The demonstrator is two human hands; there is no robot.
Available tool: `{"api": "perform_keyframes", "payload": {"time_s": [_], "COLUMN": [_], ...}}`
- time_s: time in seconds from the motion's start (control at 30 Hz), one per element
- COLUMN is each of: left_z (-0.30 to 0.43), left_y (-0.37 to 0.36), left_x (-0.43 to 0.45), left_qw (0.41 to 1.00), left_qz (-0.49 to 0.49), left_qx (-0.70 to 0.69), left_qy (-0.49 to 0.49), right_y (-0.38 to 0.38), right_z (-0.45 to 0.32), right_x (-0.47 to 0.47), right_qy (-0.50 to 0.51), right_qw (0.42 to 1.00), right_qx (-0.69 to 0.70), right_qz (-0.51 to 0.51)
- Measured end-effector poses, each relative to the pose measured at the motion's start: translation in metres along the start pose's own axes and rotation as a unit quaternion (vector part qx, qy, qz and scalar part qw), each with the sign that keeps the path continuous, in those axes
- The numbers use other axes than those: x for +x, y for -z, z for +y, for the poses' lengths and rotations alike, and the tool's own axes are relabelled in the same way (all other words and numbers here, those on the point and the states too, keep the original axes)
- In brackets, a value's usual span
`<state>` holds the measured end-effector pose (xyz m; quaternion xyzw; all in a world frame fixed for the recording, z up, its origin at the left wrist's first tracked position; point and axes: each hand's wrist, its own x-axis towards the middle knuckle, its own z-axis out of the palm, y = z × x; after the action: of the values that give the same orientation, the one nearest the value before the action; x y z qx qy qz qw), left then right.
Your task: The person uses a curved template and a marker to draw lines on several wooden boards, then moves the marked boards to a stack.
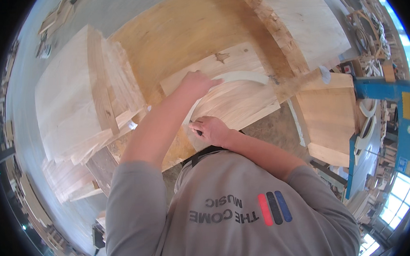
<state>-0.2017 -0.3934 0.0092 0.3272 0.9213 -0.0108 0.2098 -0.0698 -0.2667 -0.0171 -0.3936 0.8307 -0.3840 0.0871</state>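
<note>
A pale, curved, arc-shaped strip (247, 75) lies on a light wooden board (255, 108). My left hand (198, 83) rests on the strip's upper left bend, its thumb pointing right along it and holding it down. Close to my body, my right hand (210, 129) grips a thin dark marking tool (199, 132), probably a pen or pencil. Its tip is by the near left end of the strip; whether it touches the board cannot be made out. Curved lines, perhaps grain or drawn marks, run across the board inside the arc. A dark knot shows near its far edge.
The board lies on a yellowish plywood worktop (173, 30). A stack of pale wooden sheets (66, 89) stands to the left, another stack (310, 27) at the far right. Nearer right are a wooden panel (328, 112) and a blue machine frame (378, 89) with curved pieces beside it.
</note>
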Motion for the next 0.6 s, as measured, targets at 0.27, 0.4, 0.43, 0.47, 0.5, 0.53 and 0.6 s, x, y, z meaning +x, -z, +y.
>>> {"api": "perform_keyframes", "payload": {"time_s": [0.27, 0.4, 0.43, 0.47, 0.5, 0.53, 0.6], "left_z": [0.001, 0.0, 0.0, 0.0, 0.001, 0.003, 0.004], "left_y": [-0.001, -0.004, -0.005, -0.005, -0.003, -0.001, 0.003], "left_x": [0.0, 0.003, 0.004, 0.005, 0.004, 0.003, 0.003], "left_qw": [1.0, 1.0, 1.0, 1.0, 1.0, 1.0, 0.999], "left_qz": [0.001, -0.001, -0.004, -0.008, -0.014, -0.019, -0.038], "left_qx": [-0.006, -0.01, -0.014, -0.018, -0.017, -0.016, -0.012], "left_qy": [0.001, 0.003, 0.007, 0.01, 0.013, 0.015, 0.021], "right_y": [0.002, 0.003, 0.001, -0.002, -0.003, -0.004, -0.004], "right_z": [-0.021, -0.025, -0.025, -0.024, -0.025, -0.025, -0.028], "right_x": [-0.007, 0.003, 0.006, 0.008, 0.011, 0.014, 0.018], "right_qy": [0.031, 0.041, 0.054, 0.067, 0.068, 0.069, 0.064], "right_qw": [0.996, 0.984, 0.982, 0.979, 0.974, 0.97, 0.963], "right_qx": [-0.035, -0.107, -0.12, -0.133, -0.152, -0.17, -0.188], "right_qz": [-0.078, -0.134, -0.138, -0.142, -0.152, -0.162, -0.18]}}
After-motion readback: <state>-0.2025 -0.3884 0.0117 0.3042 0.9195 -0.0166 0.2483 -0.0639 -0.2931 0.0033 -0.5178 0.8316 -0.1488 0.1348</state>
